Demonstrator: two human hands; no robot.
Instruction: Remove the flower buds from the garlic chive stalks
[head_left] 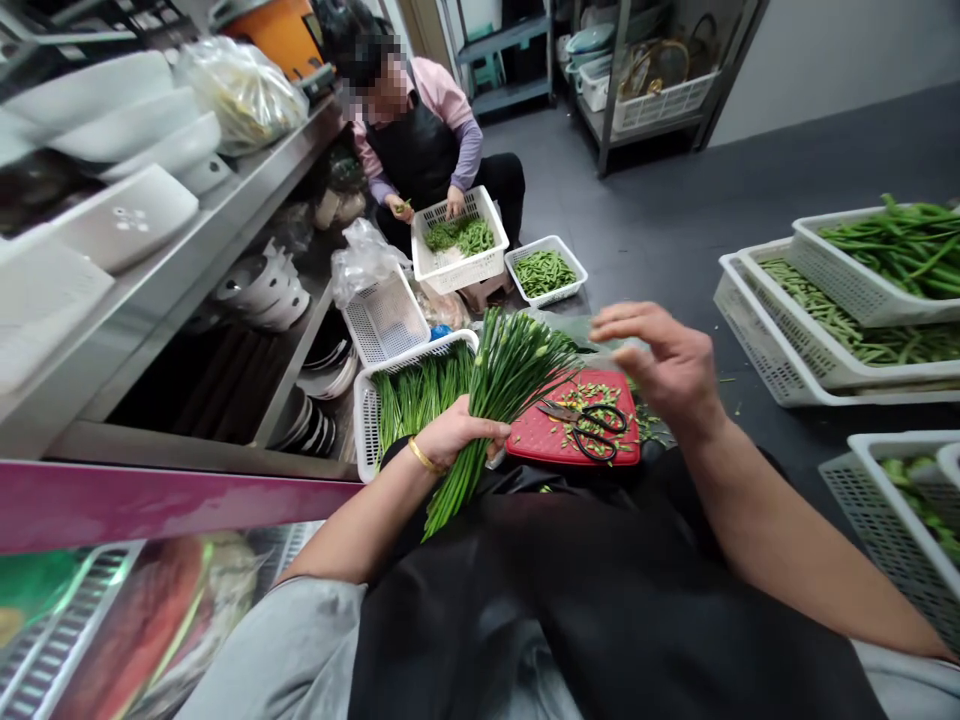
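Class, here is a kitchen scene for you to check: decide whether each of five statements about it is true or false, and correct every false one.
1. The left hand holds a bunch of flowering chives. True.
2. The scissors lie on the red board. True.
3. The right hand grips the scissors. False: it is raised with fingers apart from them, holding nothing visible.
4. The gold-coloured bracelet is on the right wrist. False: it is on the left wrist.
5. The co-worker has a white basket in front of them. True.
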